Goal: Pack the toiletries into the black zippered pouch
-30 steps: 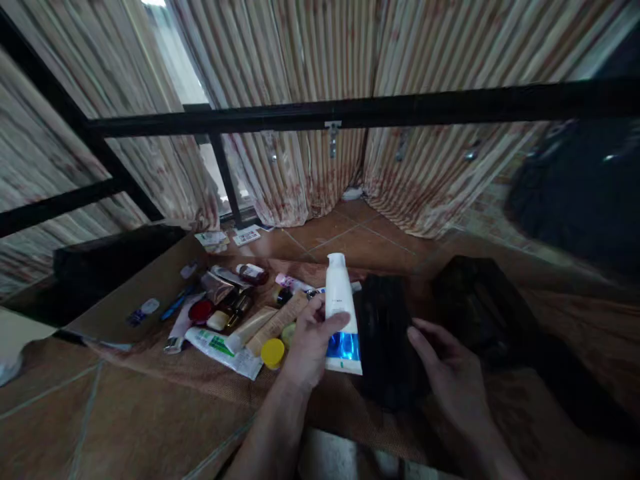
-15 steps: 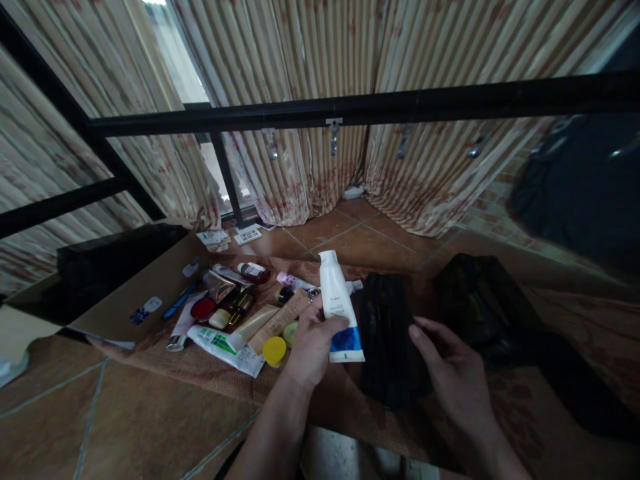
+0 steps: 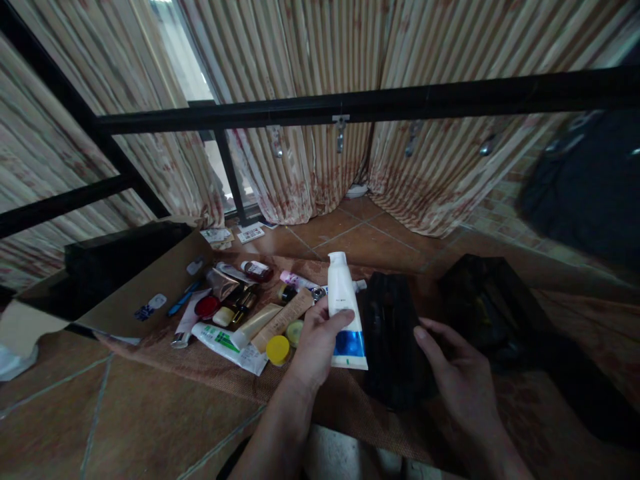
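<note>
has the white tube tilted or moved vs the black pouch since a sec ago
Yes. The white tube in the left hand leaned left half a second ago; now it stands upright again, beside the black pouch, as at the start.

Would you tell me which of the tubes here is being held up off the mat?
The white tube with the blue end, gripped in the left hand. The green-and-white tube and the beige tubes lie flat on the mat.

Single head-worn view, angled forward and down, close over the brown woven mat (image 3: 210, 373) on the tiled floor; striped curtains (image 3: 320, 100) ahead.
</note>
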Available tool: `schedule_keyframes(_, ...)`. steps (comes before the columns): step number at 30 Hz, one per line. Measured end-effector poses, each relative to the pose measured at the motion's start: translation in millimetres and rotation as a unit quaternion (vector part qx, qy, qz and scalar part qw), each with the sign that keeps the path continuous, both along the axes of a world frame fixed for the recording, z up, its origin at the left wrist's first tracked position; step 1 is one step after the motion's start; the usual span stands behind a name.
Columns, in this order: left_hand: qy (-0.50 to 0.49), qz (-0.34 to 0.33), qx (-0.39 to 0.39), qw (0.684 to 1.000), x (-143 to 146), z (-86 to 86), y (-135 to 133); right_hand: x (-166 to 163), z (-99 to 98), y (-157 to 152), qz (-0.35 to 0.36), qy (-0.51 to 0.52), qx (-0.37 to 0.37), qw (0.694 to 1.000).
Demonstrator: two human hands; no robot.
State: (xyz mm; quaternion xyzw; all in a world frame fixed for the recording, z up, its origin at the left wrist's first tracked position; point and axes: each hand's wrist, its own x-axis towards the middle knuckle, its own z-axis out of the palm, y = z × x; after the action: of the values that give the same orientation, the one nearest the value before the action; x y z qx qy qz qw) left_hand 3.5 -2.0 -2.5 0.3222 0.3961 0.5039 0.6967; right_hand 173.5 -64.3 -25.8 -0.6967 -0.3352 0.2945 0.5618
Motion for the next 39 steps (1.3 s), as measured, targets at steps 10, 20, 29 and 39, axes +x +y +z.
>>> schedule_keyframes(10, -0.012, -0.002, 0.0, 1.0, 1.1, 2.8, 0.1, 1.7, -1.7, 0.0, -0.004, 0.003, -0.012, 1.0)
schedule_keyframes(20, -0.024, -0.001, 0.011, 1.0, 0.4, -3.3, 1.0, 2.5, -6.8, 1.3, -0.001, -0.01, 0.012, 1.0)
schedule_keyframes(29, -0.006, -0.015, 0.004, 1.0, -0.6, -3.9, 0.9, 3.4, -4.9, 1.1, 0.005, -0.027, 0.005, 1.0)
schedule_keyframes(39, 0.0, -0.053, 0.051, 0.997, -1.7, 5.4, -3.2, 2.2, -4.3, 1.7, 0.023, -0.002, 0.02, 1.0)
